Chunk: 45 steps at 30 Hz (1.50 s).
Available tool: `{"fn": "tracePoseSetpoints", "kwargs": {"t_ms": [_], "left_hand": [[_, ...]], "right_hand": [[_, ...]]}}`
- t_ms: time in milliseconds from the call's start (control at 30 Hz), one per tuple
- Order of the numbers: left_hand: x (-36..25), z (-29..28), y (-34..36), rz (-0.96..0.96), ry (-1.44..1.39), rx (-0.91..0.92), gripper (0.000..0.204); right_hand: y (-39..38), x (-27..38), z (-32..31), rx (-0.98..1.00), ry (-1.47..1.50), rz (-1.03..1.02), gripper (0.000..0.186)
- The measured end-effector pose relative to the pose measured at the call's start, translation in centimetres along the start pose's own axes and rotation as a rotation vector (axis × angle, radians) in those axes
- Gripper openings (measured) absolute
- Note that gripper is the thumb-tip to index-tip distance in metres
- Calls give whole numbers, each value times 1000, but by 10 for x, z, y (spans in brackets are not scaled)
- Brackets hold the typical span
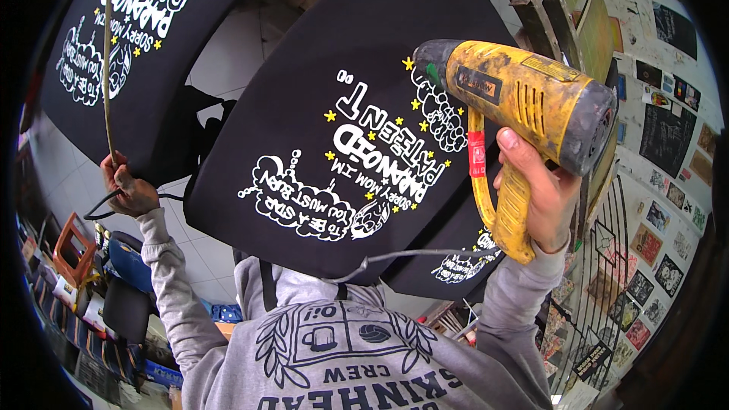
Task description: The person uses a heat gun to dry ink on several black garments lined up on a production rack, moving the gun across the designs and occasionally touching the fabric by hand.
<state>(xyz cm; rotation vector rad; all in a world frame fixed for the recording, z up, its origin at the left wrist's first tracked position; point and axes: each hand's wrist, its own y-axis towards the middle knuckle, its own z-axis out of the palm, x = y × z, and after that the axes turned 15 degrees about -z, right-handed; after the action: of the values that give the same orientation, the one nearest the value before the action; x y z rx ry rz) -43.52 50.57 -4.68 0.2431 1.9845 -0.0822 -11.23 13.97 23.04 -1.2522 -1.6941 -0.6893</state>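
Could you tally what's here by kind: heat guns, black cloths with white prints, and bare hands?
Yellow heat gun: 1
Black cloths with white prints: 3
Bare hands, left hand and right hand: 2
Total: 6

- Head view: worn on the person's head, facing down, with the grey sweatshirt (364,361) close by at six o'clock.
- Near enough to take in the left hand (134,188) at nine o'clock and right hand (541,197) at three.
- Wide fisheye; the wall (689,193) curves along three o'clock.
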Motion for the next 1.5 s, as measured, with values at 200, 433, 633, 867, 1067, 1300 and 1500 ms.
{"fn": "tracePoseSetpoints", "kwargs": {"t_ms": [200,433,633,867,1067,1300,1500], "left_hand": [[-5,4,-2,43,54,-46,67],[-12,6,-3,13,146,-83,72],[-6,4,0,80,96,-58,71],[4,-1,1,94,123,-52,66],[26,-14,15,81,130,-28,63],[4,-4,7,57,220,-103,56],[18,-5,17,95,135,-76,47]], "right_hand": [[-9,-8,-6,-45,6,12,37],[-50,-6,-26,-134,-23,144,46],[-74,-2,-40,-81,74,292,57],[-80,-6,-38,-108,91,290,55],[-79,-3,-37,-93,100,335,58],[-106,-5,-45,-159,148,303,61],[-120,-12,-44,-218,65,315,55]]}}
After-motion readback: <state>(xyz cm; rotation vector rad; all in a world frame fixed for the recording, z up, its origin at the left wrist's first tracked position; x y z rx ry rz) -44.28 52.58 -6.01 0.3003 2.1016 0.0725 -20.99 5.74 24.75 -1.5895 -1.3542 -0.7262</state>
